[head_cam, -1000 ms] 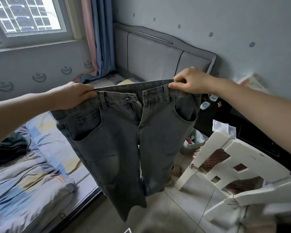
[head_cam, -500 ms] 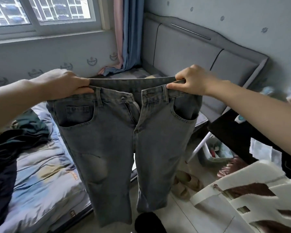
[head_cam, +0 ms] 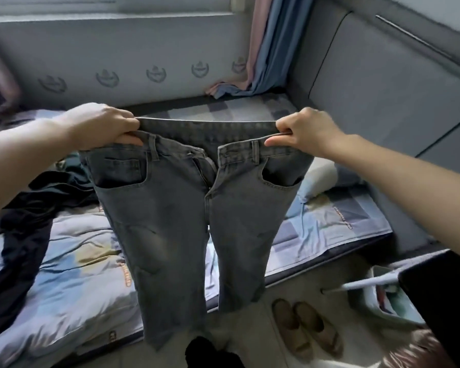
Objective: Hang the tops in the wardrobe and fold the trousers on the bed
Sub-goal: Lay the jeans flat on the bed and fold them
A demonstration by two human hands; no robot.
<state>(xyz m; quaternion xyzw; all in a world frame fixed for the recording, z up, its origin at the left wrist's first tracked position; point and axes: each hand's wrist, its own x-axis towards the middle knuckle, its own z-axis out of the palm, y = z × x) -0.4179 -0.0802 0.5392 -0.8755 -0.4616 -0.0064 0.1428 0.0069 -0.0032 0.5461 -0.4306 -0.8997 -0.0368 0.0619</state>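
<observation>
Two hands hold one garment here, so you are on the trouser half of the job. Beneath it lies the wide bed with its pale blue patchwork cover [head_cam: 72, 264], a heap of dark, crumpled clothing [head_cam: 24, 224] spread over its left side. Over the bed's near edge hang the faded grey denim jeans [head_cam: 170, 208], front facing you, fly open, legs dangling free past the mattress toward the floor. Your left hand [head_cam: 101, 126] pinches the waistband at one hip and your right hand [head_cam: 306, 131] pinches it at the other, fingers curled over the band. Next, I judge, you should lower the jeans flat onto bare cover, then bring one leg onto the other. Beige slippers [head_cam: 306, 328] sit on the floor; the hems probably clear them, though that is hard to tell.
</observation>
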